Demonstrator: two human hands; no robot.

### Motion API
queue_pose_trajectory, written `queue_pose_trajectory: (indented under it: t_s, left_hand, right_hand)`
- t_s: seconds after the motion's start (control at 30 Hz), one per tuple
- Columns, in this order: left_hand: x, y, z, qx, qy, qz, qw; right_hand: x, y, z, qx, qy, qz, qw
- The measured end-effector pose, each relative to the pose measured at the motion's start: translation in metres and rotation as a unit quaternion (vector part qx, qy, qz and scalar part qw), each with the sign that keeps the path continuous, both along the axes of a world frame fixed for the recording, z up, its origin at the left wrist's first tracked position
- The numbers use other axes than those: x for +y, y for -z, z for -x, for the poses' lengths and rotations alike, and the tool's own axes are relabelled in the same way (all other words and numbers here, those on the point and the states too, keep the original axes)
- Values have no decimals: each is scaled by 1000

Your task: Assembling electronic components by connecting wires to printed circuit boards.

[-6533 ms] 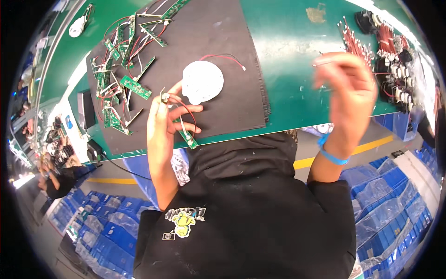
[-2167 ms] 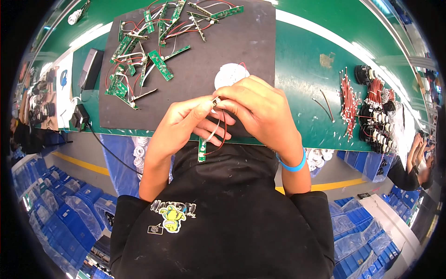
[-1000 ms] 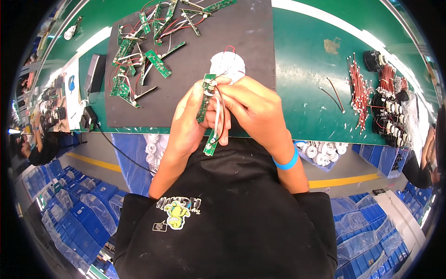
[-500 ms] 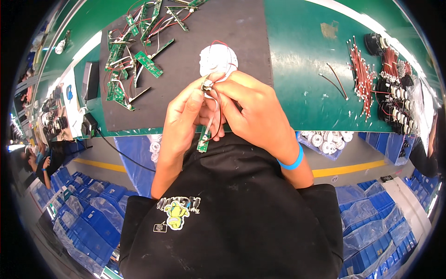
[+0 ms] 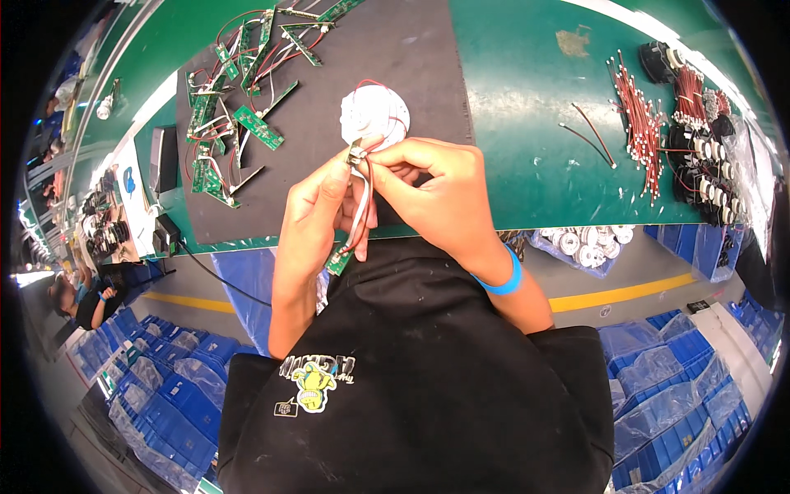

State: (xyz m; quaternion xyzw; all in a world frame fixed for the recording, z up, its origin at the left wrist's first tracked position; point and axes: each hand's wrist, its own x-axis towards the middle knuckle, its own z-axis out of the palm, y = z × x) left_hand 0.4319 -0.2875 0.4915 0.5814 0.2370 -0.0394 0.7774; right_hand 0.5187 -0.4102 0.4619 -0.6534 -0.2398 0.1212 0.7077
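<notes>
My left hand (image 5: pixel 313 210) is closed round a small circuit board (image 5: pixel 355 155), held on edge between thumb and fingers. White and dark red wires (image 5: pixel 360 214) hang from it to a second green board (image 5: pixel 338 262) below the palm. Fingertips of my right hand (image 5: pixel 444 185) pinch a wire at the white connector on the upper board; the plug itself is mostly hidden. Just beyond the fingers a round white part (image 5: pixel 374 114) with a thin red wire lies on the dark mat (image 5: pixel 411 49).
Wired green circuit boards (image 5: pixel 257 126) lie heaped at the mat's left. Loose red-black wires (image 5: pixel 594 134), a wire bundle (image 5: pixel 638 123) and black-and-white round parts (image 5: pixel 708 177) are on the right. Below the table edge sits a bag of white rings (image 5: pixel 586 245); blue bins (image 5: pixel 177 387) stand behind.
The view has shifted slightly. Both hands stay together at the upper board, and my right hand has turned a little, its fingers more bent. The hanging board now tilts more to the left.
</notes>
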Motion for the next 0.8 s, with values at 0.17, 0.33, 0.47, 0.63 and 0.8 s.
queue_pose_trajectory:
  t_s: [0.17, 0.33, 0.47, 0.63, 0.8]
  left_hand:
    - [10, -13, -13, -27, 18, -42, 999]
    - [65, -71, -80, -81, 62, -451, 887]
    - [149, -112, -127, -163, 39, -481, 861]
    - [231, -107, -186, -165, 47, -704, 690]
    - [317, -29, -215, -130, 43, -773, 619]
  right_hand:
    - [-4, 8, -1, 2, 15, 2, 1000]
    - [-23, 24, 2, 26, 92, 48, 994]
    - [-27, 45, 7, -37, 64, 81, 994]
    - [-25, 44, 10, -106, 80, 116, 984]
    - [-24, 48, 13, -132, 73, 136, 979]
